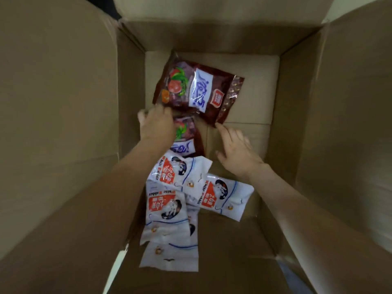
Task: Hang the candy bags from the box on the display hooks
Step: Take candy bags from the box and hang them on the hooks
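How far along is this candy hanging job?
Nothing hung shows in this view. The left hand grips a brown bag; the right hand touches its corner. A second brown bag and several white bags wait in the box.

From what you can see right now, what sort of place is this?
Likely a shop being restocked, though only a large cardboard box shows. Inside are retail packs: a brown candy bag and several white candy bags.

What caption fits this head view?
Left hand and right hand reach for a dark red plastic candy bag inside a brown cardboard box.
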The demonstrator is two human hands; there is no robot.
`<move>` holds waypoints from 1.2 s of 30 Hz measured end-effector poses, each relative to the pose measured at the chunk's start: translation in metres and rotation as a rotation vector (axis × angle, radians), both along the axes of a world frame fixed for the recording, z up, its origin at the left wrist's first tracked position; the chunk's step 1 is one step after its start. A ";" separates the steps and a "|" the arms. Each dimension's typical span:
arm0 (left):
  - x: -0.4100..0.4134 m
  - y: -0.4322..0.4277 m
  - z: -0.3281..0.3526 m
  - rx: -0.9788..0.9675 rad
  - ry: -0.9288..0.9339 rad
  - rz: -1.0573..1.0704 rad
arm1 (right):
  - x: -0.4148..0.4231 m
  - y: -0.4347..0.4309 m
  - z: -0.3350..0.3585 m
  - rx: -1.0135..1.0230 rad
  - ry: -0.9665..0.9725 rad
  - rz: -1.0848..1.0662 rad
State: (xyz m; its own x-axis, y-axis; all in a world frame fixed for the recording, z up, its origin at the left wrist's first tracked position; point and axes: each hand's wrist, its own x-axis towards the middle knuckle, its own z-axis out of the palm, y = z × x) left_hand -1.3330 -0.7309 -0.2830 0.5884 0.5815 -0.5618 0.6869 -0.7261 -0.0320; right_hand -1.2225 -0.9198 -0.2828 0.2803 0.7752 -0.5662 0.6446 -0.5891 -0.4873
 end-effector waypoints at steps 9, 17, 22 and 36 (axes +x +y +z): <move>-0.009 -0.011 0.096 -0.185 -0.147 -0.111 | -0.058 0.050 0.051 -0.009 0.292 -0.577; -0.027 0.004 0.306 -0.139 -0.547 0.392 | -0.036 0.077 0.234 0.107 0.325 -0.918; -0.045 0.018 0.442 -0.274 -0.735 0.863 | -0.031 0.089 0.385 0.216 0.659 -1.173; -0.207 -0.015 0.707 -0.313 -1.140 1.384 | -0.120 0.106 0.702 0.588 0.640 -0.831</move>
